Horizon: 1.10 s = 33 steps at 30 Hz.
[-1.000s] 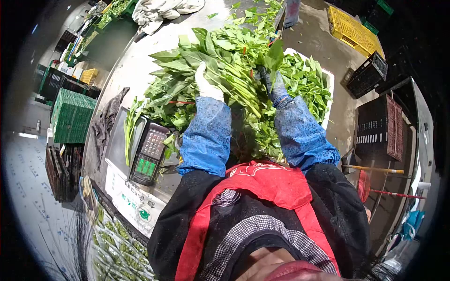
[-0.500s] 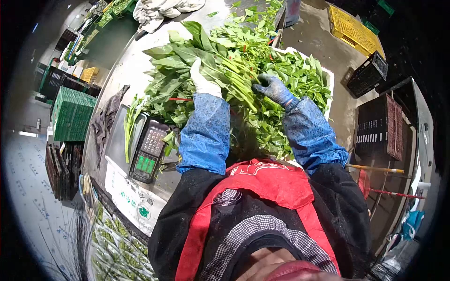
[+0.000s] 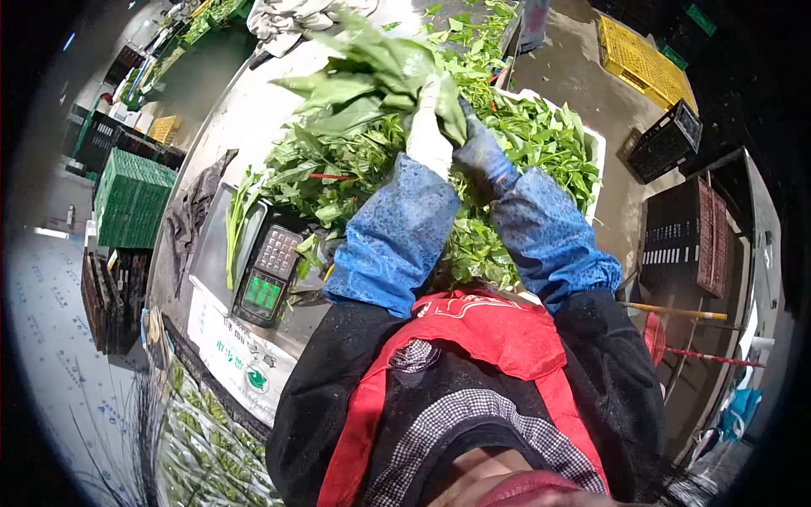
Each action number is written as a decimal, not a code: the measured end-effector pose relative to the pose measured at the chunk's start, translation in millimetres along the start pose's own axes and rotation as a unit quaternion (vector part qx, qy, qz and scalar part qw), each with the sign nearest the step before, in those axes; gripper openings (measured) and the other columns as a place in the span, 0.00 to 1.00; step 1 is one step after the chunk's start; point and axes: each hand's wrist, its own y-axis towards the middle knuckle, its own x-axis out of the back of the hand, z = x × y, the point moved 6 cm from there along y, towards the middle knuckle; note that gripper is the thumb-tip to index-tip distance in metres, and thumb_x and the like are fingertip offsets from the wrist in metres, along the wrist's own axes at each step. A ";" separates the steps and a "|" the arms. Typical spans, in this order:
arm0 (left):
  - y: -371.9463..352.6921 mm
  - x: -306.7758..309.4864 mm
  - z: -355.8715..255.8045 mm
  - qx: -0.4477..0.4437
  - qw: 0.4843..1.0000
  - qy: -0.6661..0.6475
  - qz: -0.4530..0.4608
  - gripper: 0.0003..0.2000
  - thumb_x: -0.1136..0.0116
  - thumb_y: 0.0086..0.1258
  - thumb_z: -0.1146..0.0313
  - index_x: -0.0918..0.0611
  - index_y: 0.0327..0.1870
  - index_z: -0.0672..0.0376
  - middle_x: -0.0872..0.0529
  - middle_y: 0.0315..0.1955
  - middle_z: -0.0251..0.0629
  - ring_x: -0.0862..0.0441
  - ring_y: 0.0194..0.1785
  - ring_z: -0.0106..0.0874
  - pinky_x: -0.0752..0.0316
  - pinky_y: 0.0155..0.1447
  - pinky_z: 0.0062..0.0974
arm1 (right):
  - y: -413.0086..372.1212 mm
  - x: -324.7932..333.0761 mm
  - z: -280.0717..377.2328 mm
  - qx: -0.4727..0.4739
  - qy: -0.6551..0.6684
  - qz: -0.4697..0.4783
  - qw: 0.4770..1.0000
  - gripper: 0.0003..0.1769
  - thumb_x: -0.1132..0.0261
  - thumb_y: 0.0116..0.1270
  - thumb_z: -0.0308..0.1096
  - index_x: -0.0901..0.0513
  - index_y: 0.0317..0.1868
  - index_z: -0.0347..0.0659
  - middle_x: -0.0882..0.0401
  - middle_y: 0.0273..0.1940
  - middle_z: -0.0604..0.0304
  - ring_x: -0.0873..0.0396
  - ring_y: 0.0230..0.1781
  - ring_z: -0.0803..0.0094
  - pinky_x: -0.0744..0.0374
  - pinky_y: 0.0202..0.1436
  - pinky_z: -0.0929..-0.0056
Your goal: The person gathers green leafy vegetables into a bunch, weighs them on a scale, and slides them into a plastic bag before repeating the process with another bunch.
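My left hand (image 3: 429,127), in a white glove, is closed around a bunch of leafy greens (image 3: 359,84) with broad leaves, blurred by motion. Against its stem side, my right hand (image 3: 483,150) in a blue glove is closed too; the stems are mostly hidden between the hands. Below lies a heap of loose greens (image 3: 325,156), with a red strip (image 3: 331,177) among the leaves. Smaller-leaved greens fill a white box (image 3: 596,160) to the right.
A digital scale (image 3: 269,275) with a lit green display stands at the left, a few stalks (image 3: 241,224) beside it. A dark cloth (image 3: 190,215) lies at the table edge. Green crates (image 3: 133,198) stand left; a yellow crate (image 3: 646,63) and black crate (image 3: 667,139) are on the right.
The bunch has swung up and its stems have turned out of sight. My left hand has moved right and up, close to my right hand, which has shifted slightly left.
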 end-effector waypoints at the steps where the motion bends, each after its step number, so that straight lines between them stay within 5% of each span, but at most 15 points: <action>1: -6.2 -0.7 -2.7 0.072 0.991 0.113 -0.028 0.16 0.35 0.53 0.57 0.23 0.40 0.52 0.21 0.35 0.30 0.26 0.33 0.22 0.29 0.34 0.20 | 4.2 -4.5 -7.5 -0.077 0.146 0.052 0.985 0.47 0.29 0.42 0.34 0.44 0.62 0.37 0.29 0.53 0.50 0.29 0.52 0.63 0.33 0.57 0.70; 3: 3.5 -5.9 -12.5 0.007 0.980 0.140 0.139 0.14 0.41 0.59 0.60 0.25 0.41 0.56 0.22 0.36 0.30 0.25 0.36 0.27 0.30 0.37 0.24 | 6.2 8.7 -22.0 -0.068 0.206 0.062 0.974 0.33 0.32 0.47 0.29 0.33 0.55 0.35 0.26 0.49 0.58 0.27 0.47 0.71 0.30 0.53 0.74; 5: 26.8 25.5 1.2 0.161 0.979 0.004 0.122 0.10 0.51 0.64 0.61 0.25 0.41 0.55 0.23 0.39 0.37 0.29 0.46 0.36 0.35 0.50 0.37 | 7.7 10.5 -41.0 -0.045 0.351 0.093 0.931 0.32 0.32 0.48 0.27 0.32 0.55 0.35 0.26 0.50 0.59 0.27 0.48 0.72 0.31 0.54 0.74; 6: 37.2 41.6 7.6 0.234 0.965 -0.061 0.097 0.10 0.55 0.67 0.61 0.24 0.41 0.54 0.23 0.41 0.41 0.30 0.52 0.41 0.37 0.57 0.44 | 2.6 18.9 -32.5 -0.067 0.315 0.111 0.940 0.32 0.32 0.48 0.28 0.32 0.56 0.36 0.27 0.51 0.59 0.28 0.49 0.72 0.31 0.55 0.74; 9: 43.6 60.5 1.9 0.239 0.932 -0.021 0.271 0.10 0.50 0.64 0.65 0.24 0.44 0.55 0.23 0.43 0.41 0.30 0.53 0.43 0.36 0.57 0.46 | -2.1 17.9 -35.4 -0.068 0.312 0.138 0.938 0.33 0.32 0.49 0.29 0.33 0.58 0.37 0.31 0.55 0.59 0.32 0.54 0.71 0.35 0.59 0.73; 13: 51.2 87.6 12.9 0.321 0.896 -0.099 0.290 0.26 0.39 0.53 0.70 0.31 0.55 0.57 0.27 0.53 0.41 0.29 0.56 0.37 0.35 0.60 0.39 | -8.1 5.3 -11.8 0.009 0.287 0.168 0.943 0.33 0.33 0.50 0.31 0.34 0.58 0.37 0.32 0.56 0.59 0.33 0.55 0.69 0.38 0.61 0.71; 14: 44.3 87.2 13.4 0.398 0.844 -0.181 0.310 0.27 0.38 0.51 0.70 0.32 0.56 0.57 0.27 0.53 0.41 0.29 0.55 0.36 0.35 0.60 0.38 | -10.3 0.0 -3.5 0.035 0.259 0.183 0.948 0.34 0.33 0.51 0.31 0.36 0.59 0.37 0.32 0.56 0.59 0.34 0.56 0.70 0.38 0.61 0.72; 15: 14.9 60.0 -8.3 0.257 0.911 -0.053 0.318 0.27 0.38 0.51 0.71 0.31 0.55 0.57 0.25 0.51 0.40 0.27 0.52 0.37 0.32 0.58 0.38 | -12.6 -4.9 1.2 0.051 0.230 0.199 0.951 0.35 0.33 0.51 0.31 0.37 0.59 0.37 0.33 0.56 0.59 0.34 0.56 0.70 0.38 0.61 0.72; 20: 40.9 72.8 8.9 0.165 0.937 -0.024 0.306 0.13 0.40 0.49 0.71 0.22 0.38 0.61 0.19 0.35 0.40 0.22 0.41 0.35 0.27 0.50 0.34 | -15.8 -29.0 -5.9 0.031 0.196 0.307 0.931 0.38 0.34 0.52 0.31 0.43 0.63 0.38 0.35 0.58 0.58 0.37 0.58 0.72 0.38 0.61 0.72; 22: 49.0 86.5 3.5 0.133 0.969 0.128 0.164 0.07 0.41 0.49 0.72 0.20 0.31 0.60 0.19 0.27 0.37 0.22 0.35 0.31 0.26 0.45 0.27 | -15.9 -25.9 -18.3 -0.050 0.267 0.303 0.913 0.40 0.34 0.53 0.31 0.45 0.64 0.38 0.36 0.59 0.58 0.38 0.58 0.72 0.38 0.62 0.72; 24: 47.4 82.9 -4.5 0.092 0.973 0.127 0.167 0.06 0.42 0.49 0.73 0.20 0.30 0.60 0.19 0.27 0.36 0.22 0.35 0.30 0.26 0.47 0.29 | -17.6 -16.5 -24.2 -0.100 0.376 0.220 0.895 0.33 0.32 0.51 0.35 0.33 0.57 0.34 0.30 0.54 0.55 0.33 0.54 0.69 0.36 0.60 0.72; 27: 37.0 78.4 -5.2 0.142 0.981 0.050 0.120 0.06 0.42 0.49 0.74 0.20 0.30 0.59 0.19 0.29 0.36 0.22 0.36 0.32 0.25 0.46 0.33 | -17.7 -1.4 -38.4 -0.148 0.290 0.095 0.941 0.28 0.34 0.53 0.33 0.31 0.54 0.33 0.25 0.48 0.56 0.28 0.48 0.72 0.30 0.53 0.76; 28: 35.6 75.7 -4.2 0.144 0.981 0.050 0.120 0.06 0.42 0.49 0.74 0.20 0.30 0.59 0.19 0.29 0.36 0.22 0.36 0.32 0.25 0.46 0.33 | -17.4 -6.9 -51.6 -0.174 0.410 0.046 0.894 0.18 0.35 0.54 0.31 0.24 0.45 0.32 0.21 0.40 0.58 0.25 0.42 0.75 0.28 0.49 0.78; 31: 39.7 75.2 -7.8 0.107 0.991 0.012 0.075 0.05 0.44 0.51 0.74 0.21 0.30 0.59 0.20 0.28 0.35 0.24 0.34 0.31 0.27 0.43 0.28 | -11.0 -4.3 -58.4 -0.128 0.317 -0.012 0.940 0.15 0.37 0.58 0.36 0.23 0.42 0.35 0.22 0.36 0.62 0.27 0.38 0.77 0.28 0.44 0.78; 33: 35.5 74.9 -15.6 0.131 0.990 -0.035 0.049 0.04 0.44 0.52 0.74 0.21 0.29 0.58 0.20 0.29 0.33 0.24 0.36 0.30 0.28 0.45 0.28 | -12.1 2.4 -58.6 -0.093 0.418 -0.051 0.902 0.14 0.38 0.59 0.36 0.25 0.42 0.36 0.23 0.33 0.64 0.28 0.35 0.78 0.28 0.40 0.78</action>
